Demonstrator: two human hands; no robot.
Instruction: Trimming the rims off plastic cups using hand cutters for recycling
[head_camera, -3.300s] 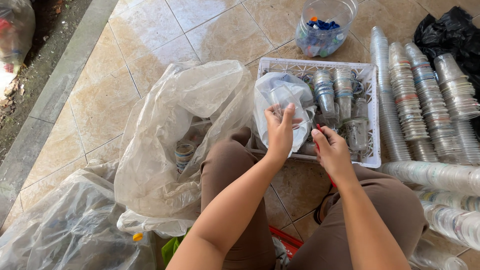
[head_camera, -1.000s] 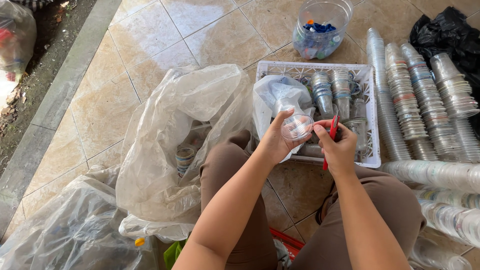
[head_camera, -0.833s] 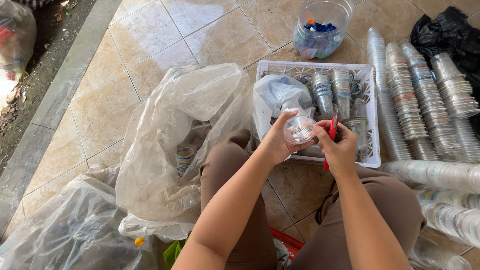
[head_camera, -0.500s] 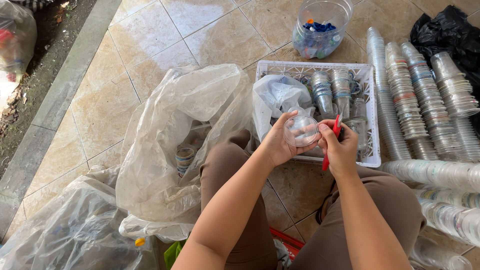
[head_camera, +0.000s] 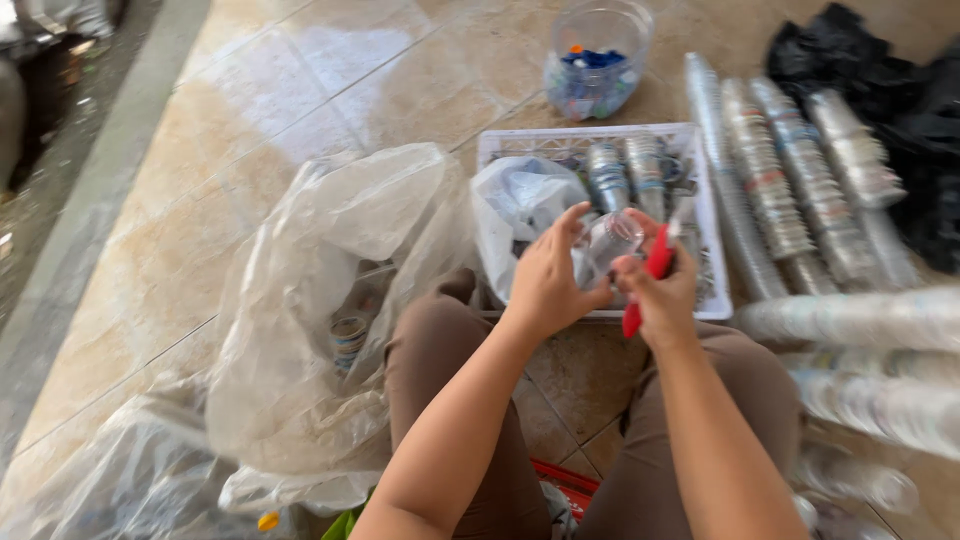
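Tiled floor (head_camera: 400, 90) beneath us: our left hand (head_camera: 548, 275) grips a clear plastic cup (head_camera: 610, 238), mouth seemingly toward two o'clock; our right hand (head_camera: 660, 290), just beside, clasps a red cutter (head_camera: 655, 275).

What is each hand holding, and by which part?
Left hand grips a clear plastic cup by its side; right hand holds a red-handled tool by its handle.

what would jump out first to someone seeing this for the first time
At centre, the left hand holds a clear plastic cup while the right hand grips a red-handled tool against it, over a white basket. Long stacks of nested cups lie at right; a big clear bag slumps at left.
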